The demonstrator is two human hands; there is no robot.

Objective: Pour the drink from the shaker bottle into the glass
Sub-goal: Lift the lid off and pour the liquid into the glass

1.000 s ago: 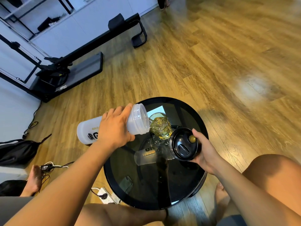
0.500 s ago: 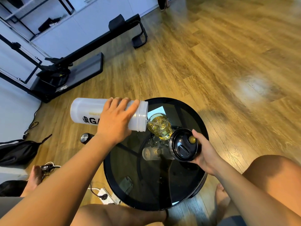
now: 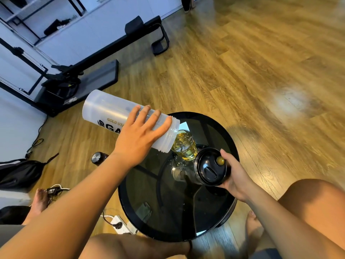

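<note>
A translucent white shaker bottle (image 3: 108, 113) with black lettering lies steeply tipped, its base raised up to the left and its open mouth down over the glass. My left hand (image 3: 139, 136) grips it near the mouth. The glass (image 3: 184, 146) stands on the round black glass table (image 3: 220, 131) and holds yellow drink nearly up to its rim. To the right of the glass, my right hand (image 3: 234, 173) holds the black shaker lid (image 3: 210, 169), which has a yellow cap, just above the tabletop.
A small dark bottle with a metal cap (image 3: 98, 158) stands on the wooden floor left of the table. A power strip (image 3: 121, 224) and cables lie near my bare feet. A black exercise machine (image 3: 78, 77) fills the back left. My knees frame the table's near side.
My left hand has tipped the shaker bottle further, raising its base higher to the left. The level in the glass has risen. My right hand and the lid have stayed put.
</note>
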